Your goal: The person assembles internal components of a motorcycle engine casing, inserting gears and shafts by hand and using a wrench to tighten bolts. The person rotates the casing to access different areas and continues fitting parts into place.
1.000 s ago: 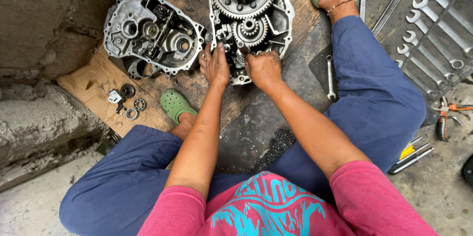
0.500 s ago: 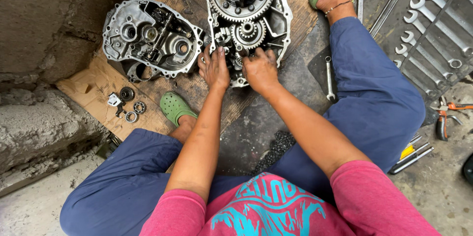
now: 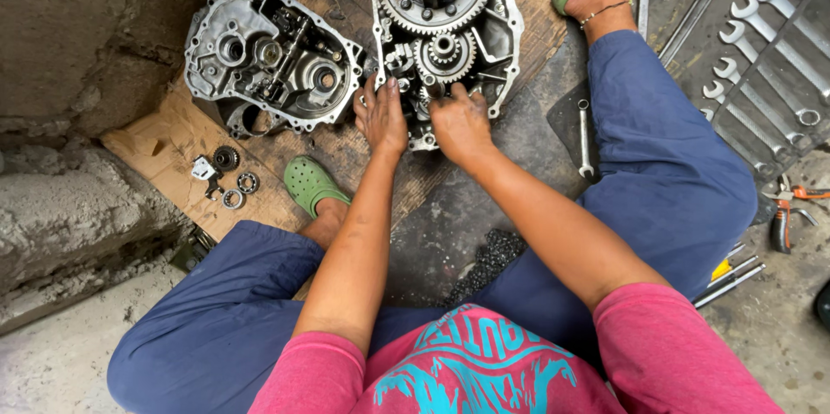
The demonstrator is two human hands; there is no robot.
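Step — both hands in gearbox half (image 3: 484, 34) | left hand (image 3: 381, 116), right hand (image 3: 461, 123) curled on small gears (image 3: 443, 55) — grip unclear | next, likely: careful seating.

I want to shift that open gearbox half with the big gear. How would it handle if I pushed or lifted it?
The gearbox half looks like thick cast metal packed with steel gears, so probably heavy and rigid. It lies flat on the wooden board, so it is unlikely to tip. Its surfaces look oily, perhaps slippery.
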